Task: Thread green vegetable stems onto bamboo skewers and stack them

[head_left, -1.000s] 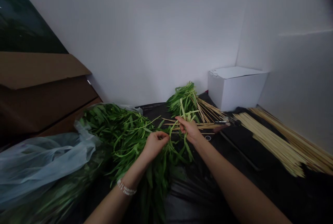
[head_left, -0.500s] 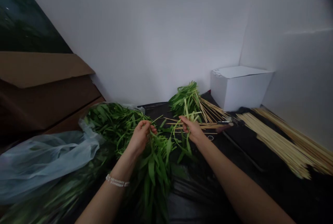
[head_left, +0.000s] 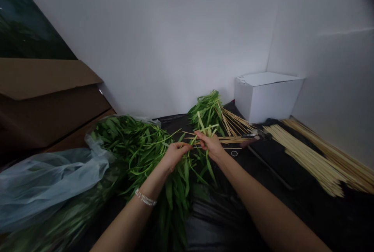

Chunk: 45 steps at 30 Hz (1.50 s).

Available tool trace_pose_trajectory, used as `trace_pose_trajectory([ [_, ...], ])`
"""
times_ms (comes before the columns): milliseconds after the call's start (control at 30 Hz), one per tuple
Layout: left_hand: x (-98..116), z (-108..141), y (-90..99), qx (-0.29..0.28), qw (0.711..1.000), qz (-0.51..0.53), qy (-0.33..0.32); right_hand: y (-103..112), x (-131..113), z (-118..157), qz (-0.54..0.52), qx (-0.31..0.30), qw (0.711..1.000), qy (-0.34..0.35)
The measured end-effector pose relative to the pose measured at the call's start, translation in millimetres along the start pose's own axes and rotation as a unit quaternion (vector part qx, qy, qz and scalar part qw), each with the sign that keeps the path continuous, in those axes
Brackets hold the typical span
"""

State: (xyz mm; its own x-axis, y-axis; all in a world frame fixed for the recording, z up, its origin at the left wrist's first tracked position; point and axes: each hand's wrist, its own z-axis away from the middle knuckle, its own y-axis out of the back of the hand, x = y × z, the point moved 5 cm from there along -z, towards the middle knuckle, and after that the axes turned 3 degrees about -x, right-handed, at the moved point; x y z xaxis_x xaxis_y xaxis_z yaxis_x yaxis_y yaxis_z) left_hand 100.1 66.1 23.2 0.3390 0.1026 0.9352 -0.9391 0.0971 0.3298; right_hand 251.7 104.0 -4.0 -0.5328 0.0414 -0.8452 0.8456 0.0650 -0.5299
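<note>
In my right hand is a small bunch of pale green stems, cut ends up and leaves hanging below. My left hand is closed close beside it, thumb and fingertips pinched on a thin green stem. Long leafy greens lie under and around my left wrist, which wears a beaded bracelet. Behind my right hand, thin sticks lie across the dark surface, and a bundle of greens rests on more sticks.
A large pile of greens and a clear plastic bag are at left, near a cardboard box. At right stand a white box and rows of pale sticks. A small ring lies near the middle.
My left hand has moved right, close to my right hand, and its fingers now reach toward the bunch. My right hand has shifted slightly left with its stems.
</note>
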Motion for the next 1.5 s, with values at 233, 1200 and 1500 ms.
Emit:
trace_pose_trajectory([
  [233, 4, 2, 2.7, 0.061, 0.997, -0.031, -0.042, -5, 4, 3, -0.011, -0.024, 1.0, -0.014],
  [1200, 4, 41, 39.7, 0.068, 0.953, -0.225, -0.19, 20, 26, -13, -0.145, -0.002, 0.978, -0.148],
  [1500, -9, -49, 113.4, 0.154, 0.877, -0.443, -0.106, 17, 31, -15, -0.116, 0.003, 0.982, -0.151],
])
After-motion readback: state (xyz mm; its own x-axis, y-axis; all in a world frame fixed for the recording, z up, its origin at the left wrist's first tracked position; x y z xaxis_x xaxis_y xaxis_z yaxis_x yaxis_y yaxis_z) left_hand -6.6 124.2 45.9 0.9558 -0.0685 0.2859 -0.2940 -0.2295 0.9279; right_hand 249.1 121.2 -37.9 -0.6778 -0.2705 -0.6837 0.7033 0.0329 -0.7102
